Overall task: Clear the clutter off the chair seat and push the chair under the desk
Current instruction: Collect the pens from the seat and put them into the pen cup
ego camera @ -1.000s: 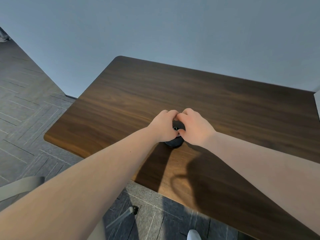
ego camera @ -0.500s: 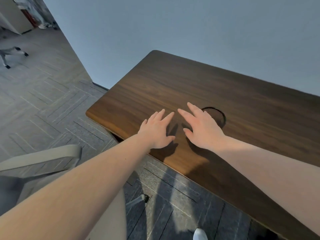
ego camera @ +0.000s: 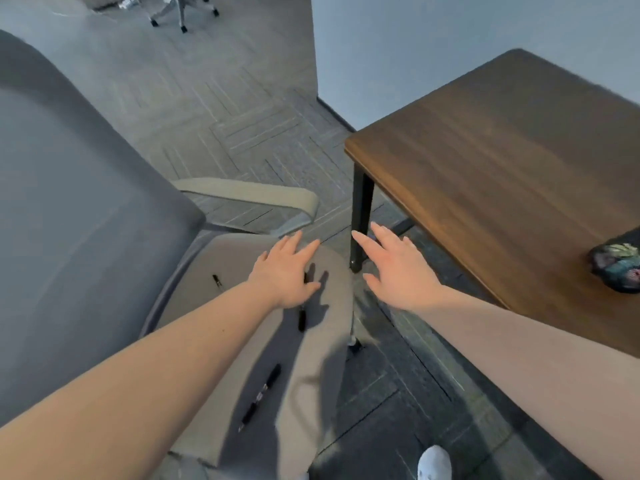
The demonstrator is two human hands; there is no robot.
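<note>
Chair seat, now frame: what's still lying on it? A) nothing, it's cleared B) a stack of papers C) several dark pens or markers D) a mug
C: three dark pen-like items lie on the beige chair seat: a long marker near the front, another pen partly under the open left hand, and a small one nearer the backrest.

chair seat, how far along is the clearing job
Done: one dark, patterned item lies on the desk. In hand: nothing; the left hand hovers open over the seat above a pen, and the right hand is open beside the seat. Left: three pens, including the marker and a small one, then pushing the chair under.
</note>
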